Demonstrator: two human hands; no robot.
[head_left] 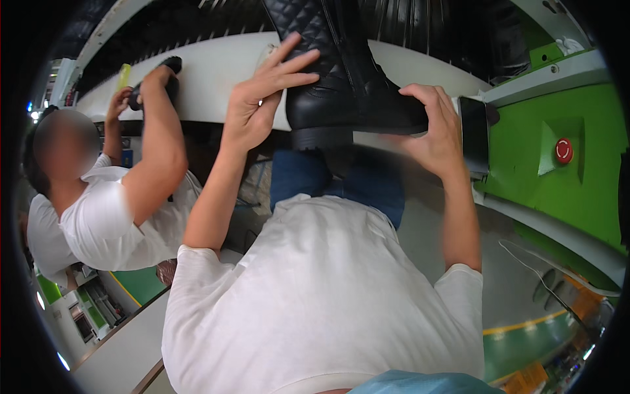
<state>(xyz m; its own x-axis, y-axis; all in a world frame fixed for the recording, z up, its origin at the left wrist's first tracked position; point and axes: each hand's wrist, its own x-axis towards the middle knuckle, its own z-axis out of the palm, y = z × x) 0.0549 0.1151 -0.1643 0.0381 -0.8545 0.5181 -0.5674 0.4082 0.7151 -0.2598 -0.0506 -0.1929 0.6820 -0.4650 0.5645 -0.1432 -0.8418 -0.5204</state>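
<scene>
Above the white-shirted lap, one black quilted boot (348, 72) is held up by two hands: the left hand (259, 102) open, fingers spread against its heel side, the right hand (436, 128) gripping its toe. One red round button (564, 150) sits on a green machine panel (577, 190); a co-worker's hand (119, 102) holds another dark shoe (164, 75).

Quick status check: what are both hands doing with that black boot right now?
Left hand open, fingers spread against the black boot at its heel side. Right hand cupping the toe. A co-worker's arm raised at left, apart from the boot.
</scene>
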